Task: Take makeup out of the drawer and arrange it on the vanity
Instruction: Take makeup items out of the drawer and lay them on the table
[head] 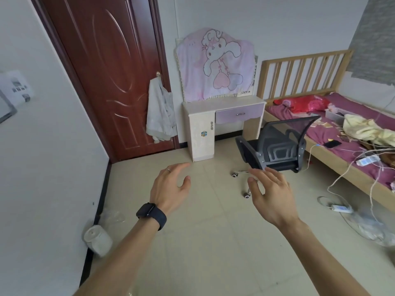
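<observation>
— Well, locating the drawer (239, 114) first: sitting shut in the front of the vanity (222, 102) at the far wall, running its long axis left to right, showing a small handle (240, 114) at mid-front. Not seeing any makeup; presumably lying inside.

— Noting bearing from the fingers?

— Lying ahead of both hands, well apart across open floor, falling between the two but leaning toward the right hand (269, 194). Judging that one nearer the handle; placing the left hand (171, 188) more in line with the vanity's cupboard side.

— Recording finger state?

— Spreading loose and wide on both, backs turning toward the camera, holding nothing, touching nothing. Wearing a dark watch (152, 212) on the left wrist.

— Flagging anything in the path?

— Marking a grey chair (275, 146), sitting askew and apparently tipping, just beside the vanity's kneehole, lying between the right hand and the drawer's right end. Judging a walk-up needed before any reach, passing left of the chair, then pulling straight back toward the body, square to that long axis.

— Logging surroundings?

— Noting a red-brown door (106, 71) left of the vanity, a bed (342, 133) right, a pink cartoon cover (215, 67) hanging above the vanity top.
</observation>
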